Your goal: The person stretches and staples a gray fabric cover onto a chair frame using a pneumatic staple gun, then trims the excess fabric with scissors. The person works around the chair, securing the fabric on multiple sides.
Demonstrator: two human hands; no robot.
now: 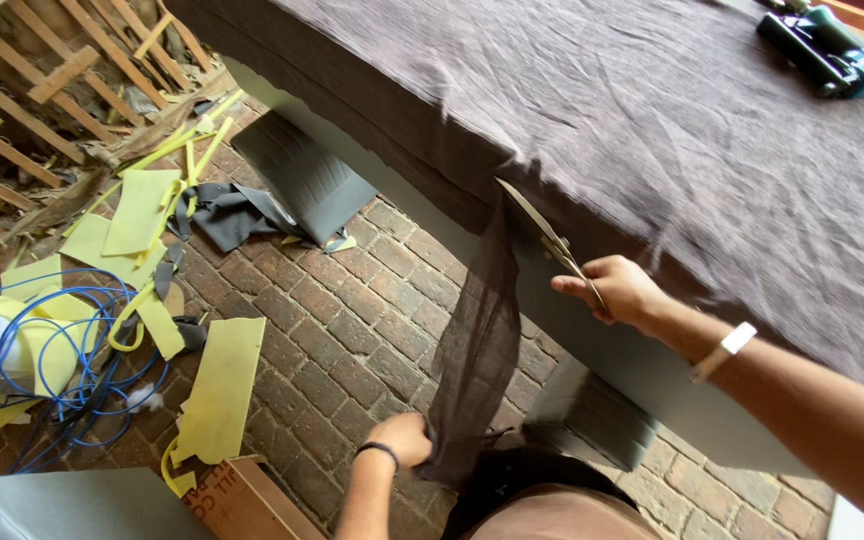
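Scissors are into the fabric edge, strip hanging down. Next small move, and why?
Probably close the scissors and advance along the padded edge: the right hand has the blades open at the cut's end, while the left hand pulls the hanging dark fabric strip taut.

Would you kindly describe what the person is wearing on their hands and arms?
Both hands are bare, with no gloves, and both forearms show no sleeves. The left hand has a thin black band around its wrist. The right hand has a white band around its wrist, with a flat rectangular white piece on top.
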